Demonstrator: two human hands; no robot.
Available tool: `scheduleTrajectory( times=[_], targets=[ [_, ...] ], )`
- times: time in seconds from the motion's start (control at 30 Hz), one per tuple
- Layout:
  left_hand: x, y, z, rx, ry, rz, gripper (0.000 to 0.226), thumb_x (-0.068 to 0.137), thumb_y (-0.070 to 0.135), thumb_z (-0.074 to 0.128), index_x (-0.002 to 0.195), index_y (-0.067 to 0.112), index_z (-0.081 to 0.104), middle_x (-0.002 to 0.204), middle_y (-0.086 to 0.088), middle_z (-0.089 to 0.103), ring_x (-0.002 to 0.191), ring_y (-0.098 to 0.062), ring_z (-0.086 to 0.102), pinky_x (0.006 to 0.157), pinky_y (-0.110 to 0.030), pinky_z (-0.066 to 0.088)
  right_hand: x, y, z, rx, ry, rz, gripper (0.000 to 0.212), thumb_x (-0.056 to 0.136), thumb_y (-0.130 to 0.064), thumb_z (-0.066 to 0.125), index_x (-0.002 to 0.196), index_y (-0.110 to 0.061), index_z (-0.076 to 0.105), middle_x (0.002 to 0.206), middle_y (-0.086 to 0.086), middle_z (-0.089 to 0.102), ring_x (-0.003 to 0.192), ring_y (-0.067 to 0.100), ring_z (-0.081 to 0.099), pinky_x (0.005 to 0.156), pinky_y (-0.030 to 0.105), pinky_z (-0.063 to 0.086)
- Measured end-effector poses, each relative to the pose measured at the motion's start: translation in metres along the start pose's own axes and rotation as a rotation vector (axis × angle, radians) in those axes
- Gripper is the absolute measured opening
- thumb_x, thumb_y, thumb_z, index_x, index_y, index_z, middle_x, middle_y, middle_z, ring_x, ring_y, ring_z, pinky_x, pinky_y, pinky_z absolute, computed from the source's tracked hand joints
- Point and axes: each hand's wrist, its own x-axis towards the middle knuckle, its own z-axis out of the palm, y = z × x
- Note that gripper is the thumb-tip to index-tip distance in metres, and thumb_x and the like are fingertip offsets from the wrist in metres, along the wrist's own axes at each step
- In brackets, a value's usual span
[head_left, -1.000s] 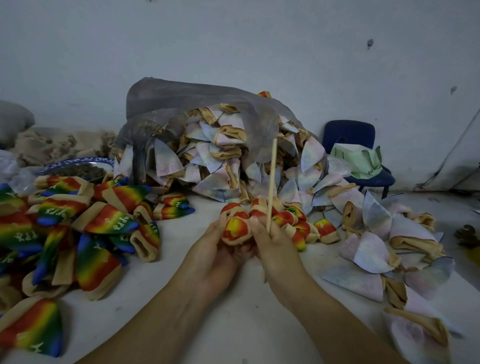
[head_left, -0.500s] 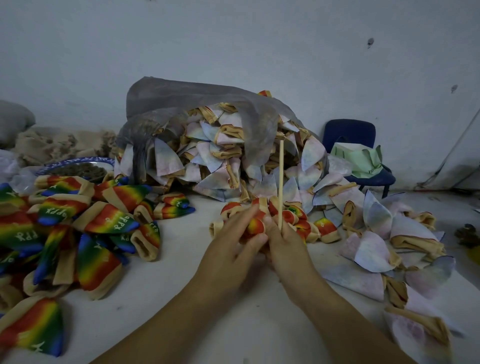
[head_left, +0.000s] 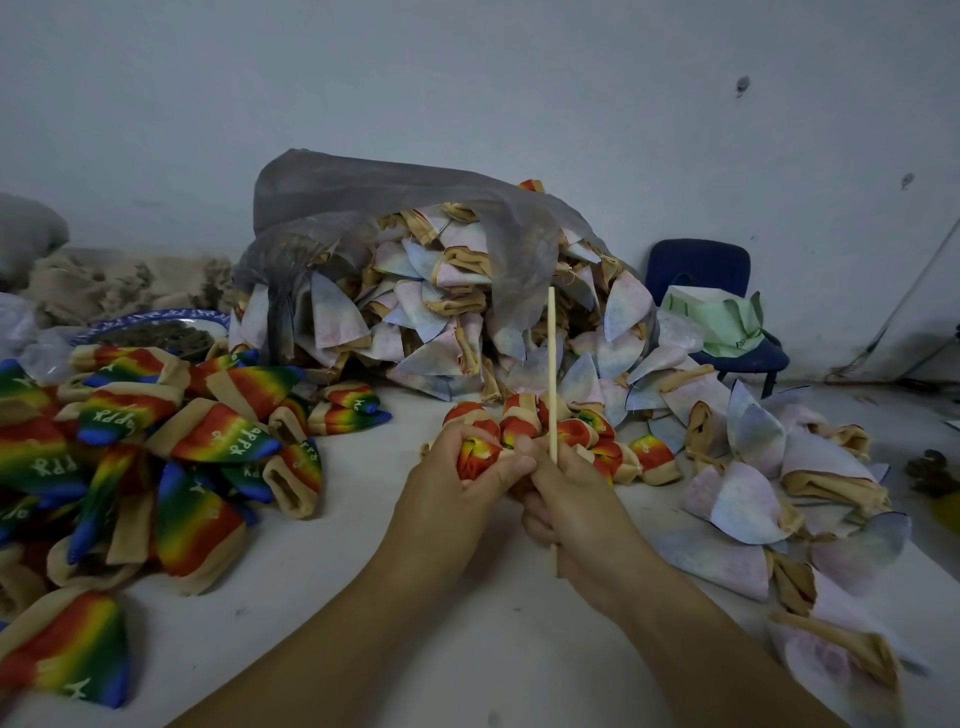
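My left hand (head_left: 451, 486) grips a small bunched rainbow fabric piece (head_left: 477, 453), red and yellow showing between its fingers. My right hand (head_left: 574, 499) holds a thin wooden stick (head_left: 551, 364) upright; the stick rises well above the fist and its lower end pokes out below the hand. The two hands touch each other at the middle of the white table (head_left: 363, 597). Just behind them lies a short row of partly turned red-and-tan pieces (head_left: 597, 441).
A heap of rainbow cones (head_left: 156, 457) covers the table's left. A grey plastic bag (head_left: 395, 208) spills pale inside-out cones (head_left: 426, 322) at the back, with more (head_left: 748, 499) scattered right. A blue-rimmed plate (head_left: 156, 332) sits back left; a blue chair (head_left: 711, 306) stands back right.
My left hand went from flat fingers over the piece to gripping it bunched. The stick shifted slightly right and stayed upright in my right hand.
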Motion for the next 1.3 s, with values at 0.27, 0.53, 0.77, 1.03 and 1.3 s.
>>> scheduleTrajectory(
  times=[0.27, 0.53, 0.77, 1.03, 1.3],
  targets=[
    [0.006, -0.004, -0.007, -0.135, -0.027, -0.064, 0.042, 0.065, 0.083, 0.046, 0.075, 0.047, 0.065, 0.057, 0.028, 0.059, 0.053, 0.013, 0.053, 0.054, -0.012, 0.041, 0.001, 0.004, -0.002, -0.407, -0.027, -0.328, 0.020, 0.094, -0.023, 0.055, 0.095, -0.043, 0.059, 0.070, -0.007, 0.050, 0.059, 0.009, 0.048, 0.058, 0.022, 0.048],
    [0.004, -0.007, -0.003, 0.022, -0.095, -0.073, 0.076, 0.064, 0.099, 0.019, 0.090, 0.046, 0.066, 0.074, 0.025, 0.065, 0.072, 0.009, 0.057, 0.077, -0.026, 0.045, -0.003, -0.002, -0.008, -0.516, -0.089, -0.406, 0.012, 0.093, -0.021, 0.059, 0.091, -0.033, 0.060, 0.078, -0.012, 0.060, 0.072, 0.006, 0.058, 0.067, 0.016, 0.050],
    [0.007, -0.006, -0.002, -0.578, -0.167, -0.303, 0.046, 0.098, 0.050, 0.044, 0.101, 0.011, 0.069, 0.055, 0.000, 0.047, 0.044, -0.010, 0.036, 0.042, -0.023, 0.026, -0.003, -0.002, -0.006, -0.457, -0.075, -0.352, 0.005, 0.096, -0.015, 0.052, 0.096, -0.020, 0.054, 0.090, 0.007, 0.068, 0.085, 0.024, 0.067, 0.083, 0.043, 0.055],
    [0.006, -0.012, -0.005, -0.374, -0.095, -0.125, 0.059, 0.077, 0.076, 0.049, 0.076, 0.023, 0.074, 0.051, 0.002, 0.046, 0.040, -0.006, 0.035, 0.039, -0.017, 0.028, 0.000, 0.002, -0.001, -0.735, -0.034, -0.499, 0.022, 0.088, -0.017, 0.059, 0.101, -0.035, 0.056, 0.096, -0.015, 0.049, 0.088, 0.003, 0.055, 0.077, 0.022, 0.048],
    [0.005, -0.017, -0.007, -0.442, -0.245, -0.082, 0.066, 0.063, 0.082, 0.065, 0.093, 0.024, 0.072, 0.075, -0.005, 0.063, 0.051, -0.009, 0.044, 0.046, -0.019, 0.037, -0.006, -0.004, 0.001, -0.705, -0.029, -0.521, 0.026, 0.093, -0.020, 0.058, 0.080, -0.042, 0.053, 0.081, -0.021, 0.054, 0.075, -0.004, 0.055, 0.065, 0.010, 0.043]
  ],
)
